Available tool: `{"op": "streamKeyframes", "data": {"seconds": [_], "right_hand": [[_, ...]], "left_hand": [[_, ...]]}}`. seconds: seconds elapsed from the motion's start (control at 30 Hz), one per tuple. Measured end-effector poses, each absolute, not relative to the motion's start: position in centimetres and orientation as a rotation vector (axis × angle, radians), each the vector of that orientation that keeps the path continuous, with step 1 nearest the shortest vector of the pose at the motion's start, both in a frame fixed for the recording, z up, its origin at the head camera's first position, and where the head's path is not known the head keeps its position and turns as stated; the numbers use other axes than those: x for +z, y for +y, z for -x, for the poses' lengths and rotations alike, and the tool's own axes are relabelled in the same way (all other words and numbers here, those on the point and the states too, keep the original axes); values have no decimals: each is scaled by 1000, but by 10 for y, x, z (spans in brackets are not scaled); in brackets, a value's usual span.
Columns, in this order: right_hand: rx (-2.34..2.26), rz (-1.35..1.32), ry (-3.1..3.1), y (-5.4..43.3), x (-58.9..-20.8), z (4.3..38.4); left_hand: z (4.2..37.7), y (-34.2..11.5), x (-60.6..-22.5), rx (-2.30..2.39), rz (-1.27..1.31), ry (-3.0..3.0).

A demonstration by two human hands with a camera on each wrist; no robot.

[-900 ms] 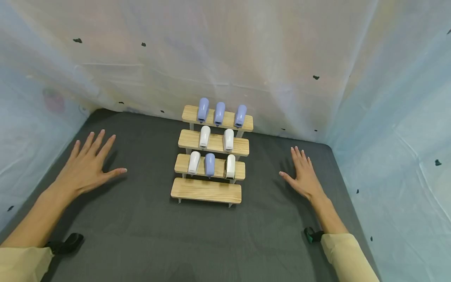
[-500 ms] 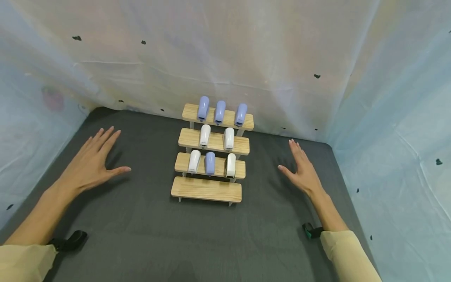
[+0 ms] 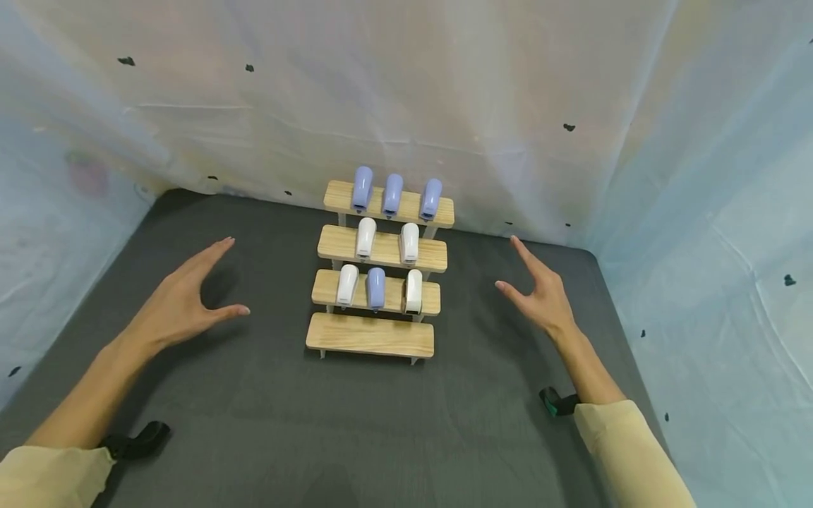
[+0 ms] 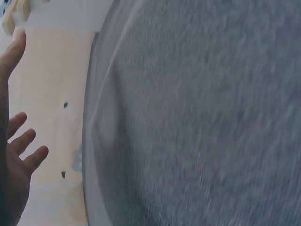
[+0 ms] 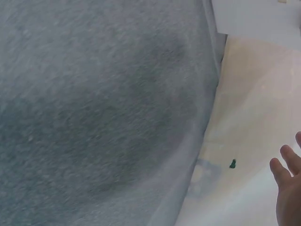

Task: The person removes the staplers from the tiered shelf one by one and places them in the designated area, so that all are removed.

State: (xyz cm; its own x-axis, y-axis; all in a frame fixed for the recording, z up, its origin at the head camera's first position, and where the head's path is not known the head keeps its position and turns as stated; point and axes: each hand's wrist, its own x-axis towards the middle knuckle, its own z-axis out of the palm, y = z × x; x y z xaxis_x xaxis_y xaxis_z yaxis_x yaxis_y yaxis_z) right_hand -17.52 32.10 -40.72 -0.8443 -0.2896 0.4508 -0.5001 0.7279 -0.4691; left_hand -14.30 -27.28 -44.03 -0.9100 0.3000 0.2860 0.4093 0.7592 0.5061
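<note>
While both hands hover spread, the tiered stand of staplers sits between them, well apart.

- No lettering, number or sign can be read in any view.
- Glossy white round-backed plastic staplers and lilac staplers alike in shape, middle of the head view: any print too small to read.

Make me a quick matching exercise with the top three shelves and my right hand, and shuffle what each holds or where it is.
1. Top shelf
2. Second shelf down
3. Third shelf down
4. Right hand

A. Two white staplers
B. Right of the shelves, holding nothing
C. One lavender stapler between two white ones
D. Three lavender staplers

Pairs: 1-D, 2-A, 3-C, 4-B
</note>
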Motion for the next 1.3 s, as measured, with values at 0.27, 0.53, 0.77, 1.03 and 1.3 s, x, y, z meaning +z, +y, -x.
{"op": "streamKeyframes", "data": {"seconds": [0.27, 0.53, 0.77, 1.03, 1.3], "right_hand": [[1060, -727, -2375, 291, -376, 169], [1296, -781, -2281, 272, -357, 168], [1381, -761, -2256, 257, -350, 175], [1439, -775, -2231, 239, -339, 185], [1480, -819, -2216, 223, -328, 195]], "left_hand": [[134, -249, -443, -1132, 568, -2767], [126, -231, -443, -1286, 597, -2697], [121, -218, -445, -1470, 648, -2642], [120, -207, -453, -1720, 731, -2591], [121, -199, -461, -1863, 819, -2560]]}}
